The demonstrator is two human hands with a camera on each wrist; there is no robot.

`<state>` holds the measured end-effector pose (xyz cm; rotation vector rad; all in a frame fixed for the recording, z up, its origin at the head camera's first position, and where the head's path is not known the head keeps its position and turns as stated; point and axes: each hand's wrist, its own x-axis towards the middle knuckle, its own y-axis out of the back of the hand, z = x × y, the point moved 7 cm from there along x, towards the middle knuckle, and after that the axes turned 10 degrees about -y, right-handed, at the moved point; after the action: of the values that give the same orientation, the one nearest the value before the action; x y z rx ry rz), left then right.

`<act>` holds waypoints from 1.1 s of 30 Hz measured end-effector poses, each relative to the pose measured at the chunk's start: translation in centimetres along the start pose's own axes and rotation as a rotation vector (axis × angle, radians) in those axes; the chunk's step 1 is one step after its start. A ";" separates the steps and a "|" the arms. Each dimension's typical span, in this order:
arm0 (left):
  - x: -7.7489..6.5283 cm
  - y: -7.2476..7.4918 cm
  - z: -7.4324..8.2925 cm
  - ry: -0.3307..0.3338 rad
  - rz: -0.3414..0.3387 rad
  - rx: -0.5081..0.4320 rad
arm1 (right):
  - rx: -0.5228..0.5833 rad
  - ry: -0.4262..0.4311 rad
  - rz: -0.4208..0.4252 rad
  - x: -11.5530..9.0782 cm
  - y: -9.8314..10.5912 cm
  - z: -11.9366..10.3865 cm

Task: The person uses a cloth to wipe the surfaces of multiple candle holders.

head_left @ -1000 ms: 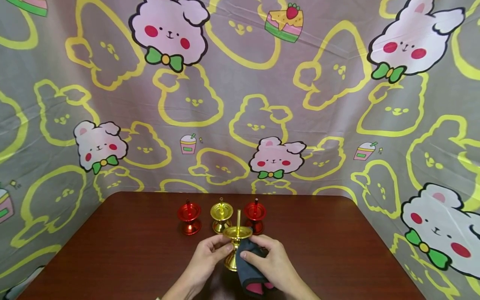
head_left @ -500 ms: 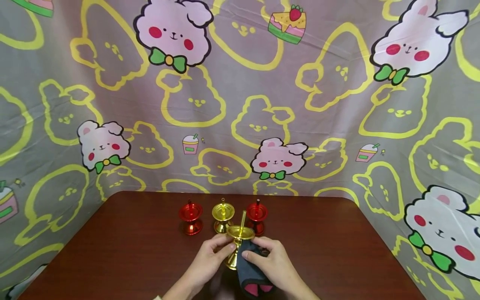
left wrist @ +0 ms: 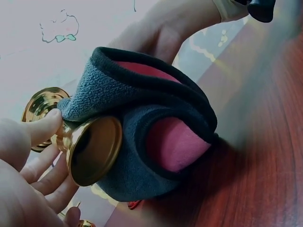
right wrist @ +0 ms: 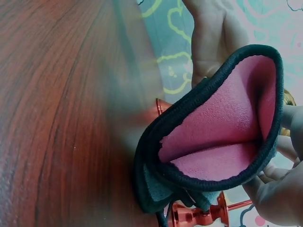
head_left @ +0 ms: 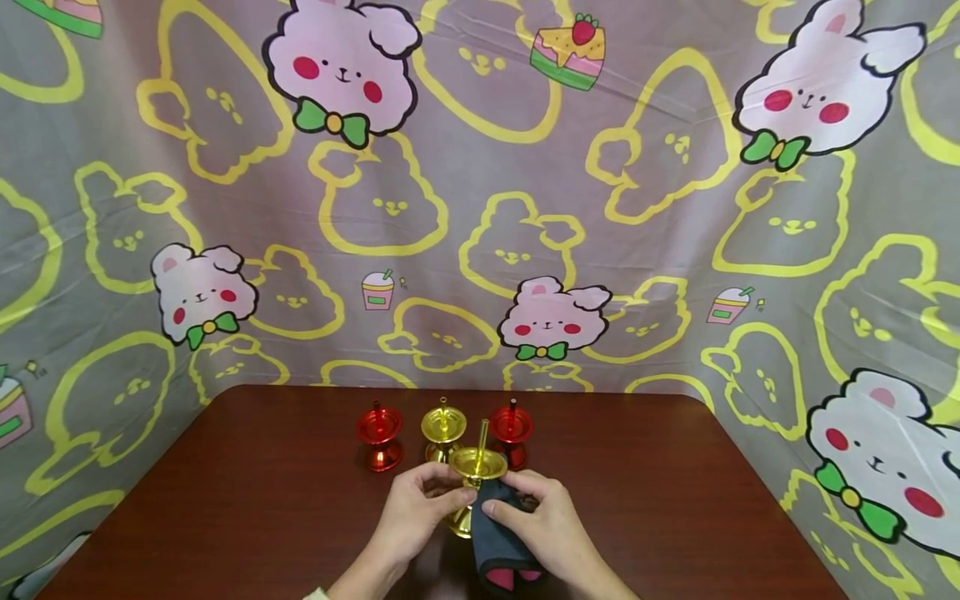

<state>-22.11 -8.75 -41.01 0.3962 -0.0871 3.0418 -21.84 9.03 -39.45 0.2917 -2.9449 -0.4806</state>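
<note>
A gold candle holder [head_left: 477, 463] with a dish, a spike and a flared foot is held upright, leaning slightly right, above the table. My left hand [head_left: 411, 510] grips its stem below the dish; the left wrist view shows the thumb and fingers around the stem by the hollow foot [left wrist: 97, 151]. My right hand [head_left: 546, 515] pinches a dark grey cloth [head_left: 498, 533] against the holder's right side, under the dish. The cloth hangs folded, its pink underside [right wrist: 213, 127] showing in the right wrist view. Cloth and fingers hide part of the stem.
Behind the hands a row stands on the brown table [head_left: 247, 500]: a red candle holder [head_left: 380, 427], a gold one [head_left: 444, 425] and another red one [head_left: 511, 425]. The held holder partly overlaps the latter two in the head view. A patterned curtain [head_left: 420, 208] encloses the table.
The gold candle holder has tilted a little to the right, and my left fingers have shifted slightly up its stem. Both hands keep their hold; the standing holders have not moved.
</note>
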 end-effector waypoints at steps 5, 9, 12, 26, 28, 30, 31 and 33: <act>0.1 -0.1 0.0 -0.002 -0.036 -0.012 | 0.016 0.003 -0.015 0.0 0.1 -0.2; 0.0 -0.2 0.1 0.003 -0.090 -0.030 | 0.035 -0.002 -0.040 -0.1 0.0 -0.3; -0.1 -0.2 0.0 0.006 -0.126 -0.038 | 0.035 -0.003 -0.053 -0.1 -0.1 -0.3; -0.5 -0.4 -0.5 0.030 -0.283 -0.163 | 0.019 0.037 -0.107 -0.3 -0.2 -0.9; -0.5 -0.5 -0.5 0.031 -0.302 -0.180 | 0.004 0.057 -0.109 -0.4 -0.2 -1.0; -0.6 -0.5 -0.6 0.035 -0.304 -0.186 | -0.005 0.070 -0.105 -0.4 -0.2 -1.0; -0.6 -0.5 -0.6 0.039 -0.298 -0.183 | -0.008 0.070 -0.100 -0.4 -0.2 -0.9; -0.6 -0.6 -0.5 0.047 -0.283 -0.165 | -0.008 0.063 -0.084 -0.4 -0.2 -0.7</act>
<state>-21.64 -8.19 -41.64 0.2964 -0.2541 2.7378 -21.33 8.66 -38.91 0.4233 -2.8783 -0.4851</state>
